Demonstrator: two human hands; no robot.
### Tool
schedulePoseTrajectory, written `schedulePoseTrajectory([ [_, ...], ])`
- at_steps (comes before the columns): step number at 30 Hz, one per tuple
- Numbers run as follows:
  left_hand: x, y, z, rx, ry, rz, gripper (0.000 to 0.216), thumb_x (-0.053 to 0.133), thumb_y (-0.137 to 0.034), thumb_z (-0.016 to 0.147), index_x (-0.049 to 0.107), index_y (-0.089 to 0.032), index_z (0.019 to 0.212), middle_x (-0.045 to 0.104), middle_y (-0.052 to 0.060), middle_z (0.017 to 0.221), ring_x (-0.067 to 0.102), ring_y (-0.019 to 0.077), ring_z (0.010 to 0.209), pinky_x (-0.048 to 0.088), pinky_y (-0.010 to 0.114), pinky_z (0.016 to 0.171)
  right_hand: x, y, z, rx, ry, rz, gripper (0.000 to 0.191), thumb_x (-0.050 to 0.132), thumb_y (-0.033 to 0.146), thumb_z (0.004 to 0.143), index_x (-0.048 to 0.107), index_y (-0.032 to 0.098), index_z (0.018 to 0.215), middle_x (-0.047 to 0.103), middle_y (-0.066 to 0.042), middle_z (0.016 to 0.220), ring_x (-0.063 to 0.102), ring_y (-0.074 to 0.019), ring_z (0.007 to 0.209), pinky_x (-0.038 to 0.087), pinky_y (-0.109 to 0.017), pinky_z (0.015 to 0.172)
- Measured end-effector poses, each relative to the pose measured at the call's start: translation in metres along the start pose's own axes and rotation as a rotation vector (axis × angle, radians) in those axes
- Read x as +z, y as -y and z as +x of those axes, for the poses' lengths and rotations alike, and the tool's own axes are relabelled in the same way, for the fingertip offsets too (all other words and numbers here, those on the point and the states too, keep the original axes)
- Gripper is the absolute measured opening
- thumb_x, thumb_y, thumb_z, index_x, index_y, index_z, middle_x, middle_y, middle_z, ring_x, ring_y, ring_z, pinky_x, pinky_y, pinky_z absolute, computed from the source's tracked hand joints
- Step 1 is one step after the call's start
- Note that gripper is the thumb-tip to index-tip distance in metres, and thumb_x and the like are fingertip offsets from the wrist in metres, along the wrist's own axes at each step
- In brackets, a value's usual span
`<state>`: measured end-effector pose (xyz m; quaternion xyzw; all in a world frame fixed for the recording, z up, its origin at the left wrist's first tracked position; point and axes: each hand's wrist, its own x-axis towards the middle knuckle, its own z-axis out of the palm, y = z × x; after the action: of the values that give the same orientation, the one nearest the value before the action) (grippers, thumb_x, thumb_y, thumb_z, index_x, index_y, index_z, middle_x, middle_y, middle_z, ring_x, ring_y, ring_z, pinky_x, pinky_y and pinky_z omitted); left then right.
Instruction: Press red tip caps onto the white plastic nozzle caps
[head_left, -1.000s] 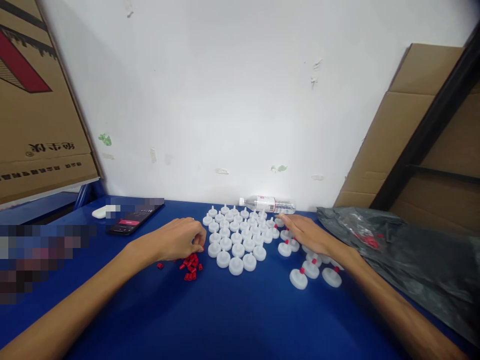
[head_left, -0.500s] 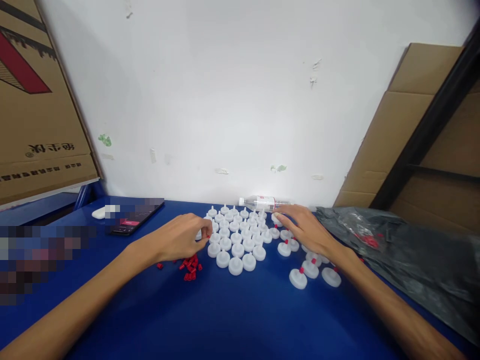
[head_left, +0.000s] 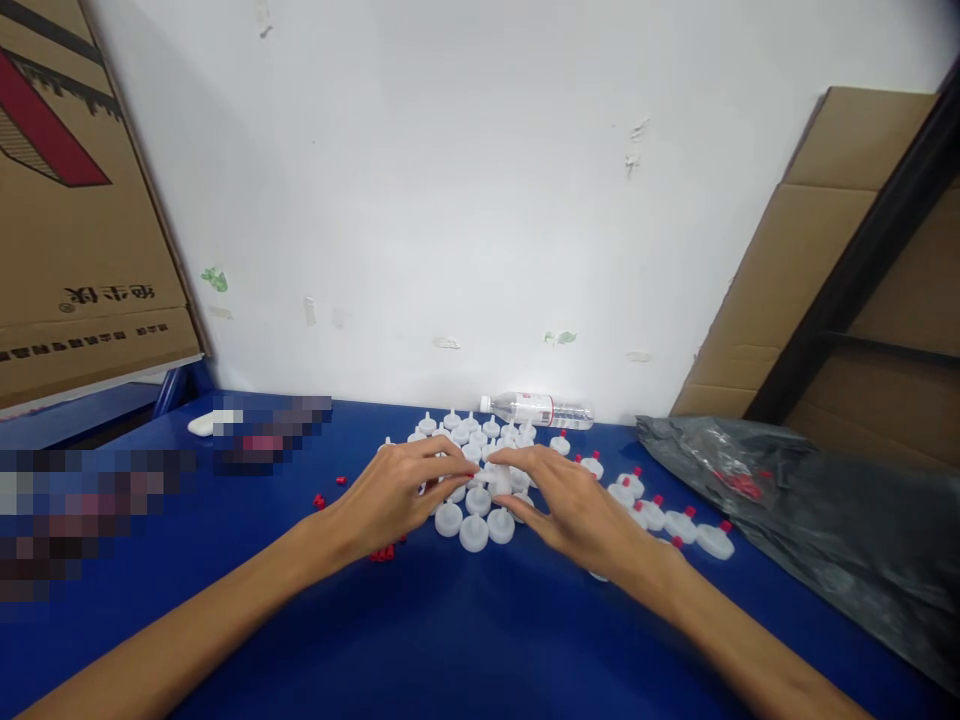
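Observation:
My right hand [head_left: 577,500] grips a white nozzle lid [head_left: 502,481] between thumb and fingers, its spout tilted toward the left. Facing it, my left hand [head_left: 409,488] pinches a small red tip cap [head_left: 475,471], mostly hidden by the fingers, right at the spout. Whether cap and spout touch I cannot tell. Below and behind both hands stand many plain white nozzle lids [head_left: 474,533], spouts up. Loose red tip caps [head_left: 382,553] lie partly hidden under my left hand. White lids with red tips [head_left: 680,525] stand beyond my right forearm.
A clear plastic bottle [head_left: 534,408] lies along the wall. On the right is a dark plastic bag [head_left: 810,540], with a clear bag of red pieces [head_left: 739,484] on it. A partly blurred phone [head_left: 274,440] and a white object [head_left: 210,423] lie at the left.
My left hand has moved right from beside the red caps to the middle. My right hand has come left from the red-tipped lids and now holds a plain white lid.

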<state>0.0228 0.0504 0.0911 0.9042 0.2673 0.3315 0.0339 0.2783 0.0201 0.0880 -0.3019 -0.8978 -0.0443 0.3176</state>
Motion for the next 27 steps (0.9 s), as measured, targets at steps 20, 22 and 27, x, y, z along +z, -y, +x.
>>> schedulePoseTrajectory([
  [20,0.002,-0.024,0.0,-0.078,0.074,0.033,0.028,0.037,-0.018,0.101,0.061,-0.018,0.087,0.058,0.0,0.074,0.049,0.0121,0.06,0.036,0.026,0.059,0.01,0.012,0.001,-0.16,-0.205,-0.044,0.023,0.054,0.014,0.102,0.053,0.023,0.123,0.075,-0.007,0.112,0.067,-0.0228,0.115,0.061,-0.038,0.094],
  [22,0.003,-0.025,-0.001,-0.086,0.08,0.022,0.029,0.036,-0.018,0.101,0.059,-0.019,0.084,0.058,0.0,0.073,0.049,0.0121,0.06,0.036,0.026,0.059,0.01,0.013,0.0,-0.191,-0.203,-0.072,0.024,0.053,0.012,0.102,0.053,0.022,0.123,0.075,-0.007,0.11,0.068,-0.0238,0.111,0.062,-0.039,0.093],
  [27,0.007,-0.023,-0.003,-0.113,0.11,-0.003,0.033,0.034,-0.022,0.103,0.059,-0.019,0.082,0.06,0.001,0.074,0.052,0.0133,0.063,0.038,0.028,0.062,0.013,0.012,-0.002,-0.231,-0.179,-0.147,0.029,0.047,0.001,0.097,0.056,0.02,0.117,0.072,-0.009,0.124,0.066,-0.0256,0.115,0.06,-0.041,0.096],
])
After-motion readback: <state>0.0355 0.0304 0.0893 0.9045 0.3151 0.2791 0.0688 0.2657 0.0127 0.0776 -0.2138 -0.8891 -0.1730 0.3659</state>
